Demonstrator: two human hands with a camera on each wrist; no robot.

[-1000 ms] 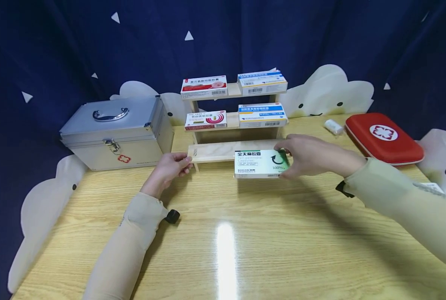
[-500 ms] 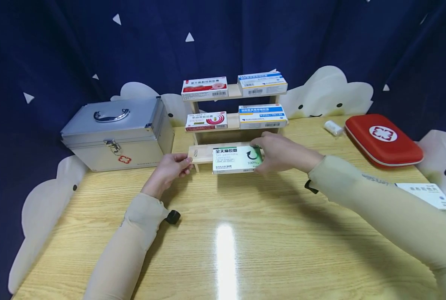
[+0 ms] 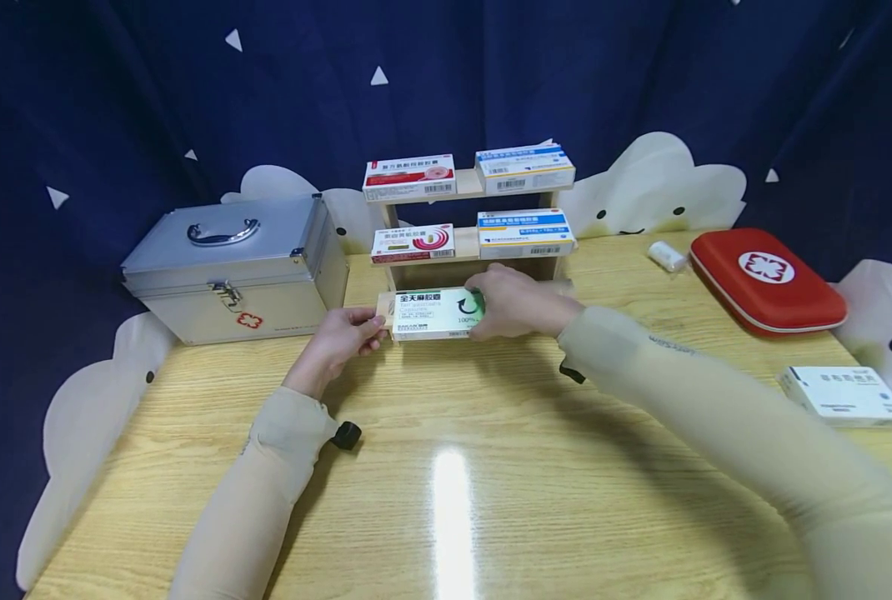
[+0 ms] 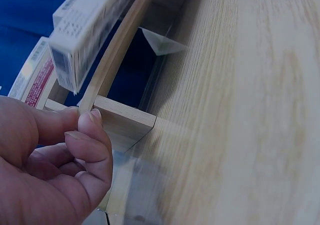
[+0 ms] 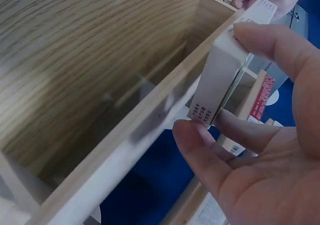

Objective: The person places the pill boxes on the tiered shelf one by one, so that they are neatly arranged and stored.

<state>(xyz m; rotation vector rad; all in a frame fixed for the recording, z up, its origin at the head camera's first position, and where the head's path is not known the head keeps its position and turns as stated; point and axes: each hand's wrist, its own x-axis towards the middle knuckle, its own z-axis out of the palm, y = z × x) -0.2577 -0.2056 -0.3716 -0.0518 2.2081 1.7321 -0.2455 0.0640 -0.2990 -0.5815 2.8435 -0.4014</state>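
A white and green medicine box [image 3: 433, 314] lies flat at the left part of the lowest tier of a wooden tiered rack [image 3: 467, 244]. My right hand [image 3: 512, 302] grips its right end between thumb and fingers; in the right wrist view the box [image 5: 222, 65] is right at the shelf board. My left hand [image 3: 341, 339] pinches the left end of that lowest board [image 4: 95, 97] between thumb and forefinger. On the middle tier sit a pink and white box [image 3: 413, 242] and a blue and white box [image 3: 525, 232]. The top tier bears a red and white box [image 3: 408, 175] and another blue-striped box [image 3: 524, 167].
A silver metal case [image 3: 228, 267] stands left of the rack. To the right lie a red zip case [image 3: 769, 279], a small white roll [image 3: 667, 255] and a white box [image 3: 845, 394] beside my right forearm. A dark blue curtain [image 3: 446, 75] hangs behind the wooden table [image 3: 386, 483].
My right hand has moved left along the lowest tier, carrying the green and white medicine box to its left end. The left hand keeps its pinch on the board.
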